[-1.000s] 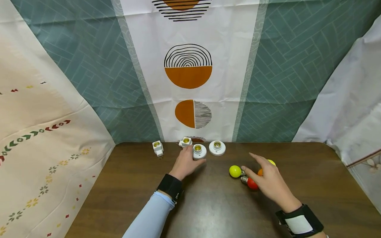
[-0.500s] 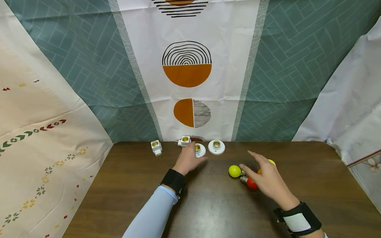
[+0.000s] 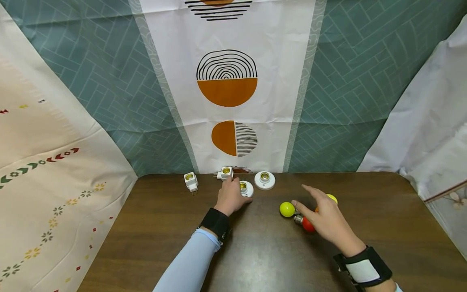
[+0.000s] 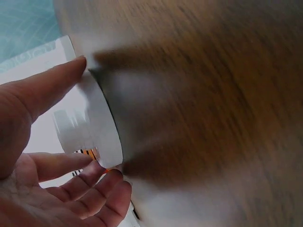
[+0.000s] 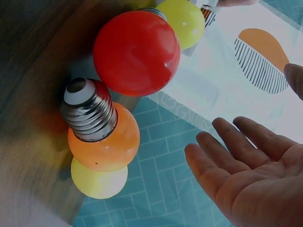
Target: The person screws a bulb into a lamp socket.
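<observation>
My left hand (image 3: pixel 230 196) holds a round white lamp holder (image 3: pixel 249 190) with a brass-coloured screw socket. In the left wrist view, the thumb lies on one side of the white lamp holder (image 4: pixel 106 125) and the fingertips meet its opposite edge. My right hand (image 3: pixel 328 221) hovers over the light bulbs, its fingers extended and holding nothing. Below it lie a yellow-green bulb (image 3: pixel 286 209) and a red bulb (image 3: pixel 308 226). An orange bulb (image 5: pixel 106 149) and a yellow bulb (image 5: pixel 98 183) show in the right wrist view, partly hidden by the hand in the head view.
A second round lamp holder (image 3: pixel 264 181) stands to the right of the held one. Two white plug-in sockets, a left one (image 3: pixel 191 181) and a middle one (image 3: pixel 225 172), sit near the far edge of the brown table (image 3: pixel 153 239). A patterned cloth (image 3: pixel 328 134) hangs behind.
My left hand has closed around the round lamp holder, which has shifted slightly toward me and to the right. The right hand stays almost still above the bulbs.
</observation>
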Tool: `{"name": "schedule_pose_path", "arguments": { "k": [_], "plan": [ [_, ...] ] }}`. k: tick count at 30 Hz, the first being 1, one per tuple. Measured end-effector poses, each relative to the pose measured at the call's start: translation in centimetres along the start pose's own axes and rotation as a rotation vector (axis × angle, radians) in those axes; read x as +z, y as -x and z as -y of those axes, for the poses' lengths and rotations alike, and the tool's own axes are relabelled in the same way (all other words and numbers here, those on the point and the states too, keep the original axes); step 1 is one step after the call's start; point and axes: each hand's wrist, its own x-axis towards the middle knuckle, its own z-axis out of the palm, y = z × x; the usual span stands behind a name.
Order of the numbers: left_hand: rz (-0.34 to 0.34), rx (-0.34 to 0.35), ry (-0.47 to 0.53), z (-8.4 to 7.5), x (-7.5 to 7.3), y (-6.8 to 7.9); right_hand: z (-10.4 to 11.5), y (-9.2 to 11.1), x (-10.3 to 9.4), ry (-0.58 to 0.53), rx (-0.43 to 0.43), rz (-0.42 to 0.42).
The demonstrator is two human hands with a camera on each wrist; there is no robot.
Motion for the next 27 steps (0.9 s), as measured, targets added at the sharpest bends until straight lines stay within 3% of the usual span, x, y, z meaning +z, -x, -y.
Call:
{"name": "schedule_pose_path", "arguments": {
  "k": [15,27],
  "plan": [
    [-0.005,-0.005,0.026,0.6,-0.1,1.5,-0.2,0.1,-1.0,-0.002,0.001,-0.027],
    [-0.065,0.108,0.171,-0.3,-2.1,5.1,-1.4,-0.3,-3.8,0.059,0.005,-0.069]
  ]
}}
